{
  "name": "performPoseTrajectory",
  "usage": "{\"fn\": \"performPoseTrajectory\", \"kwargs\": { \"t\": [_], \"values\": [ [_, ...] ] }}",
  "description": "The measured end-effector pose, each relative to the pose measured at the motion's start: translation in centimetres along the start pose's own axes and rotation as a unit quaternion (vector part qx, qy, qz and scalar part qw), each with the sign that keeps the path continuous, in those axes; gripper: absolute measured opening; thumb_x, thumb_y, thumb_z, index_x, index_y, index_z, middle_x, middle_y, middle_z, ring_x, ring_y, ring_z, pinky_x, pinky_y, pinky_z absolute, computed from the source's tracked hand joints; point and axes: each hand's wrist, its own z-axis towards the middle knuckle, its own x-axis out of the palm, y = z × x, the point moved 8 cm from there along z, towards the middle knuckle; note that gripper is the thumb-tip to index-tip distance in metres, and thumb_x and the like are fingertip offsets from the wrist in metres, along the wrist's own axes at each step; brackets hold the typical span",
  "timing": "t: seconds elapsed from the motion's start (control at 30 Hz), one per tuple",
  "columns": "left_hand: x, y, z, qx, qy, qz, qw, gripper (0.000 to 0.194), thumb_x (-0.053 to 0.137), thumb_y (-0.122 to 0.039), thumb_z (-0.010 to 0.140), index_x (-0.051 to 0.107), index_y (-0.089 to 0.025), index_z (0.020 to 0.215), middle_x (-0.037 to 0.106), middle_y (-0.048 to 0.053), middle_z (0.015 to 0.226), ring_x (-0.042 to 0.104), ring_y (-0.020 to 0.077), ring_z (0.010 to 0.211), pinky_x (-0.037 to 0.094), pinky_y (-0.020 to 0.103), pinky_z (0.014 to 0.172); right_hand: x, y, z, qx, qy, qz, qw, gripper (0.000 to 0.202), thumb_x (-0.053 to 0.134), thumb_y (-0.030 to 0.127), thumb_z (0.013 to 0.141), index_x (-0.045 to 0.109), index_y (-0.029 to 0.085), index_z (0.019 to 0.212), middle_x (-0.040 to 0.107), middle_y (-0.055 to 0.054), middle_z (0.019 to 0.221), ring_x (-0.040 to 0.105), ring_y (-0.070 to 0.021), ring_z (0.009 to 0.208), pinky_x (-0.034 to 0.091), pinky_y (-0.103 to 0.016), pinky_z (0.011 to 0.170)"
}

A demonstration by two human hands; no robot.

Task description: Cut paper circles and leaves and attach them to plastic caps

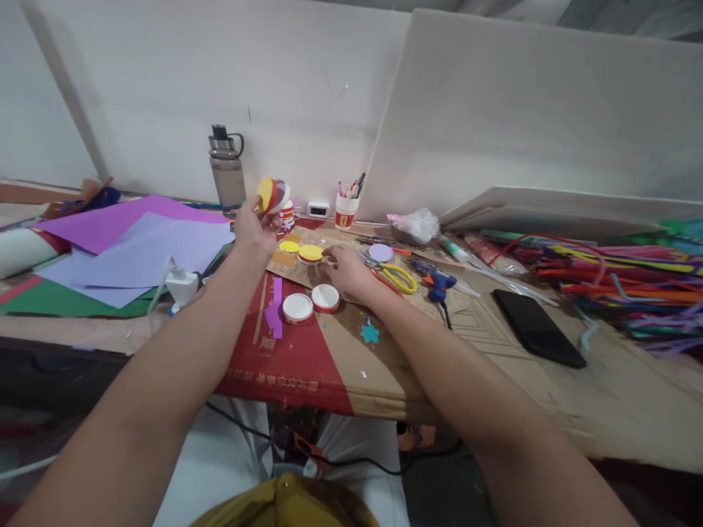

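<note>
My left hand point(261, 228) is closed on a yellow-faced paper cup base point(266, 194) with red and white at its side, raised above the cardboard. My right hand point(347, 269) rests low on the table, thumb and forefinger apart. Its forefinger tip is at the edge of a second yellow-topped cup base point(310, 254); whether it presses on it I cannot tell. To the left lies a flat yellow disc point(288, 247). Nearer to me are two white-topped cup bases point(297, 308) with red rims. A lilac disc point(381, 252) lies beyond the right hand.
Yellow-handled scissors point(400, 278), a blue glue gun point(439, 285) and a black phone point(538, 327) lie to the right, before bundled pipe cleaners point(631, 285). At the back stand a bottle point(227, 179) and a pen cup point(346, 210). Purple sheets point(148, 249) cover the left.
</note>
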Motion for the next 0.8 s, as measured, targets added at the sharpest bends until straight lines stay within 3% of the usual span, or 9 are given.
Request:
{"fn": "performPoseTrajectory", "kwargs": {
  "t": [0.13, 0.27, 0.33, 0.4, 0.5, 0.63, 0.7, 0.77, 0.8],
  "values": [
    [1.7, 1.3, -1.0, 0.015, 0.093, 0.082, 0.992, 0.008, 0.061, -0.02, 0.083, 0.06, -0.02, 0.091, 0.068, 0.0, 0.081, 0.057, 0.007, 0.059, 0.04, 0.019, 0.048, -1.3, -0.5, 0.2, 0.025, -0.053, 0.167, 0.984, 0.034, 0.063, 0.024, 0.087, 0.059, 0.016, 0.12, 0.064, -0.012, 0.121, 0.065, -0.0173, 0.098, 0.055, -0.033, 0.089],
    [2.8, 3.2, -2.8, 0.043, 0.155, 0.242, 0.957, 0.018, 0.065, -0.017, 0.081, 0.06, -0.017, 0.098, 0.068, 0.001, 0.087, 0.061, 0.0078, 0.065, 0.04, 0.018, 0.05, -2.0, -0.7, 0.4, 0.059, -0.068, 0.413, 0.906, 0.047, 0.07, 0.028, 0.083, 0.048, 0.023, 0.124, 0.065, -0.005, 0.114, 0.067, -0.0142, 0.088, 0.059, -0.029, 0.075],
    [3.2, 4.0, -3.8, 0.054, 0.181, 0.302, 0.935, 0.02, 0.065, -0.016, 0.081, 0.06, -0.015, 0.101, 0.069, 0.003, 0.089, 0.061, 0.0086, 0.066, 0.041, 0.018, 0.052, -1.9, -0.7, 0.4, 0.092, -0.058, 0.491, 0.865, 0.041, 0.07, 0.029, 0.084, 0.046, 0.025, 0.118, 0.067, -0.001, 0.102, 0.068, -0.0126, 0.08, 0.058, -0.026, 0.068],
    [3.7, 4.6, -4.5, 0.059, 0.212, 0.339, 0.915, 0.023, 0.067, -0.015, 0.08, 0.059, -0.015, 0.101, 0.069, 0.003, 0.089, 0.061, 0.0089, 0.065, 0.041, 0.018, 0.052, -1.8, -0.8, 0.2, 0.129, -0.059, 0.51, 0.848, 0.028, 0.065, 0.026, 0.089, 0.047, 0.024, 0.11, 0.068, 0.001, 0.087, 0.068, -0.0107, 0.069, 0.054, -0.021, 0.06],
    [3.8, 5.5, -4.5, 0.033, 0.237, 0.362, 0.901, 0.02, 0.067, -0.024, 0.084, 0.059, -0.015, 0.099, 0.069, 0.003, 0.084, 0.062, 0.01, 0.062, 0.042, 0.019, 0.053, -2.1, -1.3, -0.2, 0.172, -0.076, 0.476, 0.859, 0.015, 0.058, 0.015, 0.092, 0.049, 0.021, 0.102, 0.066, 0.003, 0.073, 0.064, -0.0081, 0.058, 0.047, -0.016, 0.052],
    [2.1, 5.8, -2.4, 0.039, 0.166, 0.417, 0.893, 0.04, 0.039, -0.045, 0.099, 0.062, -0.014, 0.089, 0.068, 0.007, 0.078, 0.062, 0.0127, 0.061, 0.047, 0.024, 0.06, -2.1, -2.0, -0.3, 0.193, -0.077, 0.412, 0.887, 0.017, 0.058, 0.008, 0.089, 0.05, 0.02, 0.099, 0.064, 0.004, 0.065, 0.061, -0.0081, 0.052, 0.044, -0.015, 0.047],
    [1.5, 5.2, -1.4, 0.1, 0.137, 0.487, 0.857, 0.035, 0.037, -0.033, 0.099, 0.064, -0.013, 0.092, 0.072, 0.01, 0.089, 0.066, 0.0161, 0.077, 0.051, 0.027, 0.072, -1.8, -2.3, -0.3, 0.2, -0.069, 0.376, 0.902, 0.019, 0.061, 0.008, 0.086, 0.05, 0.019, 0.098, 0.063, 0.004, 0.064, 0.061, -0.0091, 0.051, 0.044, -0.016, 0.045],
    [1.6, 5.4, -0.9, 0.147, 0.161, 0.571, 0.791, 0.024, 0.049, -0.015, 0.088, 0.066, -0.013, 0.105, 0.072, 0.011, 0.11, 0.066, 0.0184, 0.1, 0.05, 0.03, 0.089, -1.3, -2.5, -0.3, 0.206, -0.048, 0.314, 0.926, 0.023, 0.063, 0.009, 0.084, 0.052, 0.019, 0.102, 0.064, 0.004, 0.063, 0.061, -0.0102, 0.05, 0.044, -0.017, 0.044],
    [1.7, 5.8, -0.9, 0.157, 0.184, 0.605, 0.759, 0.034, 0.051, -0.007, 0.082, 0.065, -0.013, 0.113, 0.07, 0.011, 0.119, 0.065, 0.0191, 0.108, 0.049, 0.03, 0.095, -1.0, -2.7, -0.2, 0.208, -0.034, 0.277, 0.938, 0.025, 0.063, 0.009, 0.084, 0.053, 0.019, 0.105, 0.064, 0.004, 0.063, 0.06, -0.0109, 0.049, 0.044, -0.019, 0.044]
  ]
}}
